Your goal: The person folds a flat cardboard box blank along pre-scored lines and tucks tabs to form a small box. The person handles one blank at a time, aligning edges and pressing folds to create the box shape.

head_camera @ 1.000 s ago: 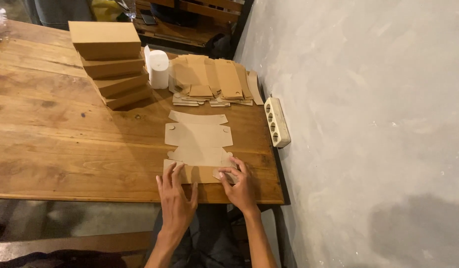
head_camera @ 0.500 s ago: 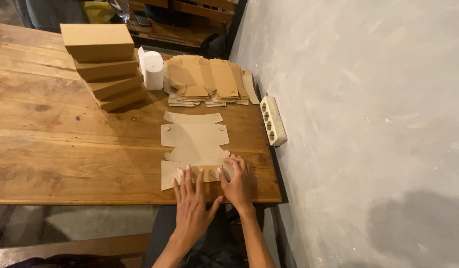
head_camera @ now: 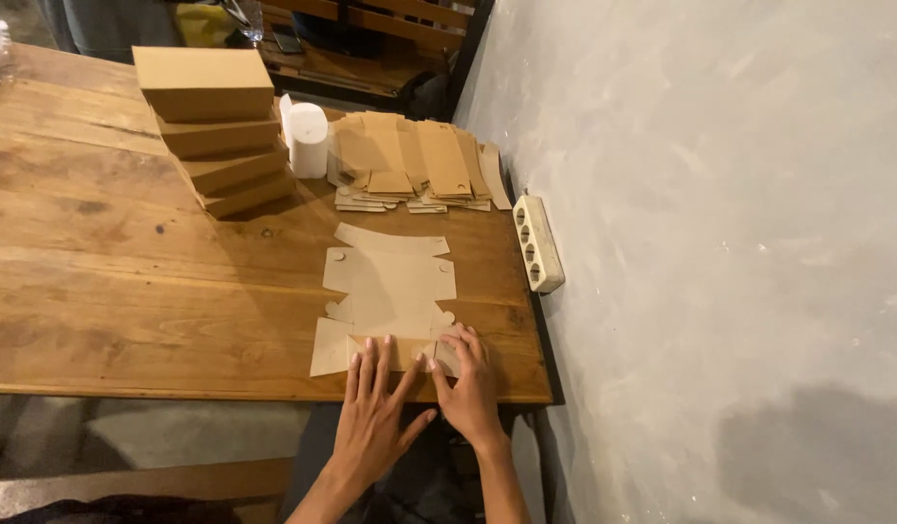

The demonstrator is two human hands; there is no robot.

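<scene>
At the near edge of the tabletop (head_camera: 128, 291), a flat cardboard blank (head_camera: 390, 286) is lying, and its near flap is pressed down by both hands. The left hand (head_camera: 375, 408) is laid flat with fingers spread wide, holding nothing; the right hand (head_camera: 468, 383) is also flat and open, just beside it at 3 o'clock. At 11 o'clock from the blank, stacked boxes (head_camera: 215, 131) and a white roll (head_camera: 308, 139) are seen, with more blanks (head_camera: 414, 165) at 12 o'clock and a power strip (head_camera: 538, 243) at 2 o'clock.

The flap could be creased crookedly if pressure is uneven, and the blank could be pushed off the edge, because it is so near. Compared with half a second ago, the left hand has been moved forward onto the flap, closer to the right one.
</scene>
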